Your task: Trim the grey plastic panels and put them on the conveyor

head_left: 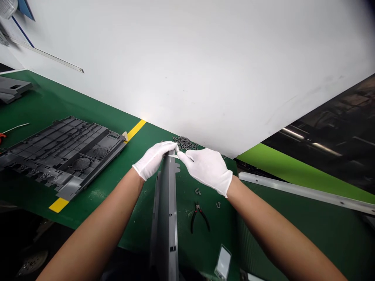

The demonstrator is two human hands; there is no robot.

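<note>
Clasped in white-gloved left hand [156, 157] the far end of a grey plastic panel [167, 203], upright at the green tabletop [70, 101]; pinched a thin pale blade [173, 156] by its edge in white-gloved right hand [206, 168]. Seemed under way there; could not tell the remainder.

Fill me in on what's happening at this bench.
A white-gloved left hand grips the far end of a long gray plastic panel, seen edge-on, while the white-gloved right hand holds a thin, pale, blade-like tool at that end. Just beyond lies a heap of small gray pieces; nearer, black-handled pliers rest open on the green tabletop. A broad, ribbed gray panel lies to the left.
</note>
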